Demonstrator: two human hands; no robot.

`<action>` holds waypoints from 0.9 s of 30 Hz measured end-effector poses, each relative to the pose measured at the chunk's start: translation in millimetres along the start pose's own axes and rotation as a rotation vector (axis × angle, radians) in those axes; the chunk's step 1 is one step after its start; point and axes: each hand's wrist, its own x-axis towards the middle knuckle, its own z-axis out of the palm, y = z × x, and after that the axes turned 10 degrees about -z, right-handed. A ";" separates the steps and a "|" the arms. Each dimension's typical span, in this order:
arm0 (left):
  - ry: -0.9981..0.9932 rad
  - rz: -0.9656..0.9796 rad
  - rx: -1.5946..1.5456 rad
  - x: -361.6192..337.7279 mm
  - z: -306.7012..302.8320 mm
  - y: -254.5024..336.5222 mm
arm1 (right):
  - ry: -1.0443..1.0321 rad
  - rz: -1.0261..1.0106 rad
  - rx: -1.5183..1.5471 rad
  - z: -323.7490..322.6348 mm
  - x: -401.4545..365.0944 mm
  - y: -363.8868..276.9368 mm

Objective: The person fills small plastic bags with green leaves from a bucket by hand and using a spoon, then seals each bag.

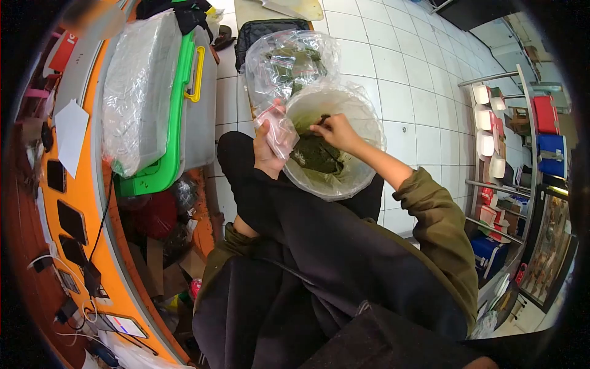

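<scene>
A small clear zip bag [279,132] with a red edge is held in my left hand [267,150], at the left rim of a plastic-lined bucket [362,117]. Dark green powder [316,154] lies in the bottom of the bucket. Over it, my right hand [337,132] is closed in a pinch on a thin dark utensil [322,120], whose lower end I cannot make out. Just beyond the bucket stands a large clear plastic bag [258,61] that holds small packets of green powder [295,64].
A knife [283,8] lies on a cutting board [307,8] at the top. To the left are a clear bin with a green lid [184,92] and an orange table [92,184] with phones. A metal rack [469,182] with boxes stands at the right.
</scene>
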 end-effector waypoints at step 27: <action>0.228 -0.023 0.171 -2.2 -0.7 -4.0 | -0.242 -0.169 0.265 57.2 -19.2 6.6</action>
